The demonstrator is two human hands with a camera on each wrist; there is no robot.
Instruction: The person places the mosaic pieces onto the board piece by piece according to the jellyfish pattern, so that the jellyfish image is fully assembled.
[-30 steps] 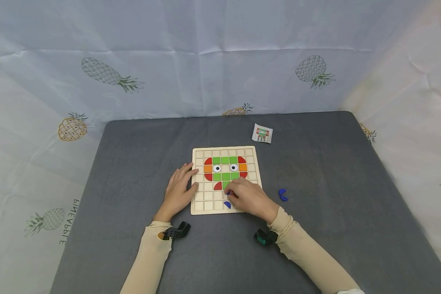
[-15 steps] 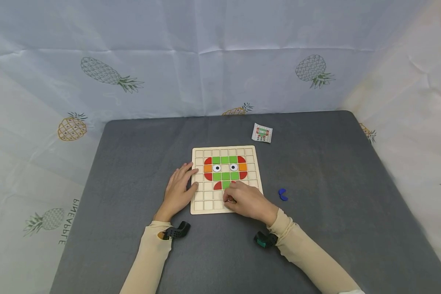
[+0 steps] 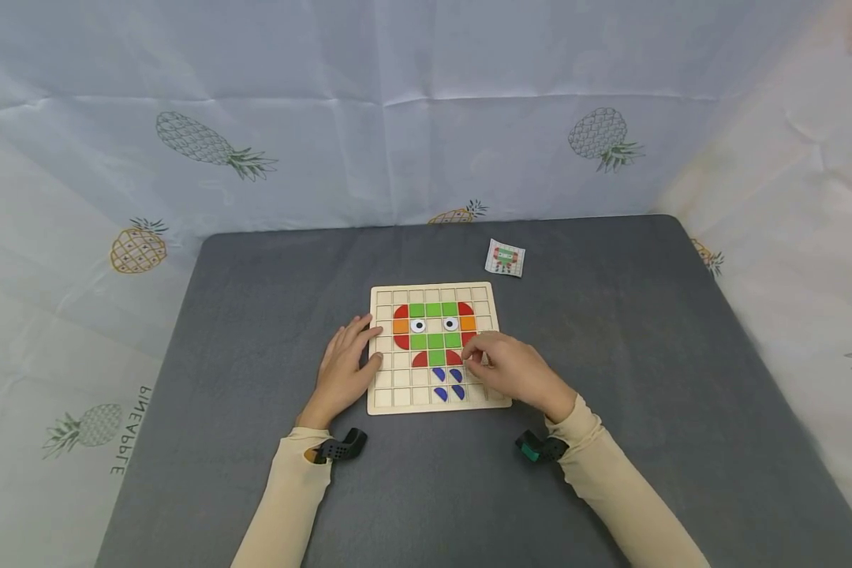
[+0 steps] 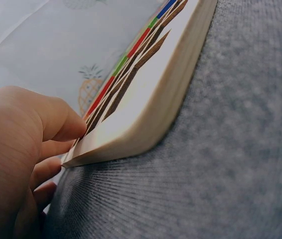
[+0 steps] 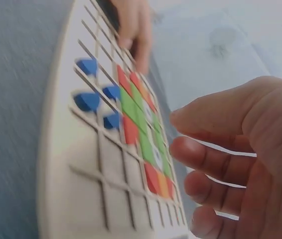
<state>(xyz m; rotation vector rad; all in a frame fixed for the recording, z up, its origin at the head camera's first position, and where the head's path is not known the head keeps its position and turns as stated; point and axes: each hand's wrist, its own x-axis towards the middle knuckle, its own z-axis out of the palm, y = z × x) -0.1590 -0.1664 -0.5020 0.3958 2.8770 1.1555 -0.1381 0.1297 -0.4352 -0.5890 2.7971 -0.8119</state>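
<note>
A square wooden grid board (image 3: 401, 397) lies on the dark table, with red, green and orange tiles and two googly-eye pieces forming a face. Below the green tile (image 3: 436, 358), several blue half-round pieces (image 3: 441, 394) sit in the lower cells. My left hand (image 3: 343, 364) rests at the board's left edge, its thumb (image 4: 66, 122) touching the rim and its fingers extended alongside. Over the board's right side is my right hand (image 3: 514, 367), fingers loosely bent. In the right wrist view nothing shows between the thumb (image 5: 206, 114) and fingertips.
A small printed card (image 3: 505, 258) with a matching face picture lies behind the board, to the right. The grey table (image 3: 632, 315) extends around the board. A pale curtain (image 3: 412, 158) with pineapple prints hangs behind and at both sides.
My right hand has moved right, uncovering several blue pieces in the lower cells. The blue pieces seen on the table to the right are out of sight where the hand now is. My left hand stays put.
</note>
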